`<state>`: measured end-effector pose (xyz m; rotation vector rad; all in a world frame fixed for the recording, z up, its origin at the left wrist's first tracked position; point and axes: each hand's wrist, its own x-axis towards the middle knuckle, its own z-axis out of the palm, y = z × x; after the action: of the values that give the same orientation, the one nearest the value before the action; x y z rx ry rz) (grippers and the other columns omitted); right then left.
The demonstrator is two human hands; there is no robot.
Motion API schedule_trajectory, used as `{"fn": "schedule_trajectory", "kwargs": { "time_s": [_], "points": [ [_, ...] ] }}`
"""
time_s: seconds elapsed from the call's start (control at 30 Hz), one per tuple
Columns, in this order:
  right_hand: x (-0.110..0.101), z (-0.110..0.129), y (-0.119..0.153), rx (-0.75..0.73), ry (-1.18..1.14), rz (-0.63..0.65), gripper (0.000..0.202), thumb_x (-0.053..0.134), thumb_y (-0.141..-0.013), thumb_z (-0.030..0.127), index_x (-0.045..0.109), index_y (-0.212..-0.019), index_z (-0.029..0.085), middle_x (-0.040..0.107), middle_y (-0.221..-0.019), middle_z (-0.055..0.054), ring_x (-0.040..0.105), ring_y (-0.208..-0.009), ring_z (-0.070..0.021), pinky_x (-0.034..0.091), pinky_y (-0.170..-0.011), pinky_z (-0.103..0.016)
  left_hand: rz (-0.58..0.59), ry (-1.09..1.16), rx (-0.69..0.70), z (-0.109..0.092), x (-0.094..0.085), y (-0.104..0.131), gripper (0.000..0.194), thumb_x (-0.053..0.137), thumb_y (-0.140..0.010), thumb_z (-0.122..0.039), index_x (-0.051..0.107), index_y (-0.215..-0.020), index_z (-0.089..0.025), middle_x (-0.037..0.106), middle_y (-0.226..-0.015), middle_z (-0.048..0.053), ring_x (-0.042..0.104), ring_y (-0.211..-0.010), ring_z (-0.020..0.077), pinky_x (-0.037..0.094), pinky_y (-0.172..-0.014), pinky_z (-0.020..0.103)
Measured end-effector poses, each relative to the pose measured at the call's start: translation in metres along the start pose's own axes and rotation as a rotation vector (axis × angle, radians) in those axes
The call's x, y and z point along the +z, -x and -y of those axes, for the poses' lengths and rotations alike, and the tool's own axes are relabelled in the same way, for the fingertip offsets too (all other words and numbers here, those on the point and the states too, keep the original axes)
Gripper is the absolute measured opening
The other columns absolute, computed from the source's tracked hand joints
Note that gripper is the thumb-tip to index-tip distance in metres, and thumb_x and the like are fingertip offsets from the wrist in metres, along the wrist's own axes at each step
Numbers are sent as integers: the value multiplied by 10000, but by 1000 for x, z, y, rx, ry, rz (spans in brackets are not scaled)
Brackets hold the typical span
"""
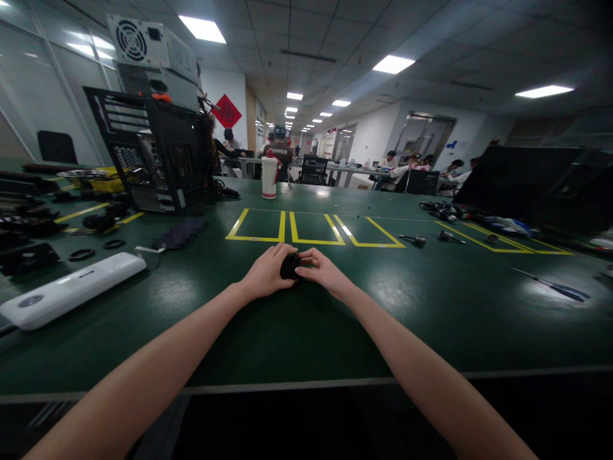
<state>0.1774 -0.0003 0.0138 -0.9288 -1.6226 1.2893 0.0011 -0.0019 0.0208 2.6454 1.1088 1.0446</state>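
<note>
Both hands meet around a small black round part (290,266) near the middle of the green table (306,332). My left hand (267,271) is wrapped about its left side. Thumb and fingertips of my right hand (322,273) pinch its right side. Much of the part is covered by the fingers, and its exact kind is too dark to make out. Just beyond the hands, yellow tape outlines (318,243) mark the tabletop.
A white device (96,284) and black rings (82,255) lie left, before a black computer case (167,153) with power supplies (148,41) on top. A white cup (269,176) stands behind. To the right are a screwdriver (555,285), small dark parts (414,239) and a black monitor (522,176).
</note>
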Motion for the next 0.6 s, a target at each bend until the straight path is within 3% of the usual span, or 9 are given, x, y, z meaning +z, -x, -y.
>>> {"fn": "schedule_trajectory", "kwargs": {
  "time_s": [0.1, 0.27, 0.47, 0.6],
  "points": [
    [3, 1, -1, 13, -34, -30, 272, 625, -665, 338, 512, -873, 205, 556, -886, -19, 534, -879, -153, 448, -795, -356, 10, -14, -1, 0, 0, 0, 568, 653, -610, -255, 393, -1114, -224, 492, -1079, 54, 486, -998, 236, 423, -824, 397],
    [4, 4, -3, 111, -72, -55, 332, 642, -649, 318, 533, -937, 195, 555, -927, -37, 535, -885, -152, 431, -828, -359, -5, -17, 11, 0, 1, 0, 563, 649, -612, -253, 393, -1112, -219, 493, -1081, 53, 484, -1000, 231, 418, -834, 387],
    [0, 1, -1, 9, -17, -11, 419, 723, -547, 238, 500, -900, 203, 558, -874, -5, 543, -855, -146, 426, -829, -360, -6, -11, -2, 2, 2, 0, 550, 654, -600, -244, 404, -1089, -227, 496, -1069, 50, 491, -989, 236, 415, -826, 395],
    [3, 3, 1, 19, -45, -31, 287, 645, -643, 327, 497, -858, 206, 555, -891, -13, 540, -852, -143, 444, -794, -353, 0, -19, 0, 2, 2, 0, 567, 655, -603, -249, 394, -1105, -226, 490, -1080, 50, 486, -994, 235, 419, -827, 393]
  ]
}}
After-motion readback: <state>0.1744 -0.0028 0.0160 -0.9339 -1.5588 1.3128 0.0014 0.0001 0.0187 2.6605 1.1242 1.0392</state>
